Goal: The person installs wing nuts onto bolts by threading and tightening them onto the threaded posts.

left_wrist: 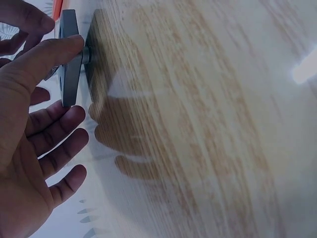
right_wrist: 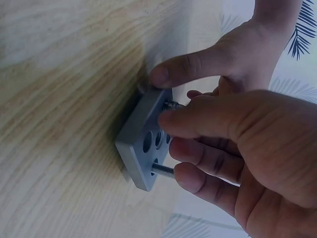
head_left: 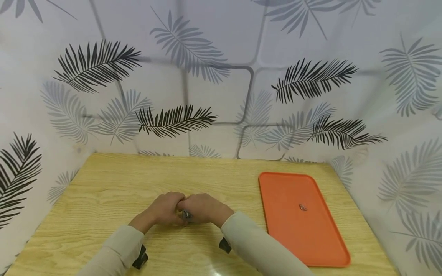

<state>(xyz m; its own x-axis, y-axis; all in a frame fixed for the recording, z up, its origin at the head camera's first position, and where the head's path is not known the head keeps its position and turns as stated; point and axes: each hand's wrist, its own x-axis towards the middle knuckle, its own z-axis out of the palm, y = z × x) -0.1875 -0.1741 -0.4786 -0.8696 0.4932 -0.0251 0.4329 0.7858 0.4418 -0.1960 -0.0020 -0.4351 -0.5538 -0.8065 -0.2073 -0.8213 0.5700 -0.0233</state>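
Both hands meet over the table, around a grey metal block with several round holes. My left hand grips the block by its edge, thumb on one side; its other fingers are spread below. My right hand has its thumb and fingers curled close at the block's holed face, at a threaded bolt partly hidden by the thumb. A smooth metal pin stands out of a hole near the right fingertips. On the opposite face, a short metal end sticks out.
An orange tray lies at the right of the wooden table, with a small metal piece on it. Leaf-patterned cloth closes off the back and sides.
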